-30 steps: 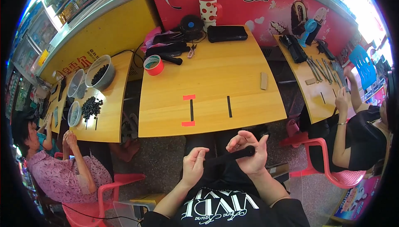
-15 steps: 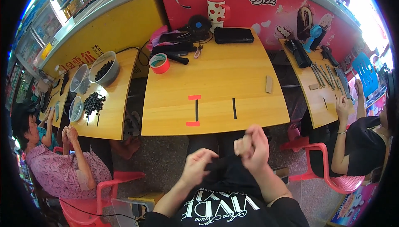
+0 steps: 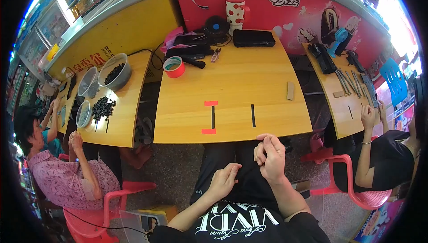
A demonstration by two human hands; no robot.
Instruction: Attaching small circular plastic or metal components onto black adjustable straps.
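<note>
My left hand [image 3: 224,180] hovers above my lap, its thumb and fingers pinched together. Whatever it may hold cannot be made out against my dark clothes. To its right and a little higher, my right hand [image 3: 271,158] is curled with thumb against forefinger, just short of the table's front edge. Nothing nameable shows between its fingers. The two hands are apart. Nearest to them on the wooden table [image 3: 236,82] are two black tape strips, a left strip [image 3: 213,117] with a red tape piece [image 3: 208,131] at its near end, and a right strip [image 3: 253,115].
A roll of red tape [image 3: 174,68], a black fan [image 3: 216,27], a black case [image 3: 254,38] and a dotted tumbler [image 3: 235,13] stand toward the back. A small wooden block [image 3: 290,90] lies right. People sit at side tables; the left one bears plastic tubs [image 3: 117,76] and black pieces [image 3: 104,107].
My left hand has moved right and slightly down, and the dark stretch at its fingertips no longer shows. My right hand has turned, its fingers more curled. The view has shifted slightly.
</note>
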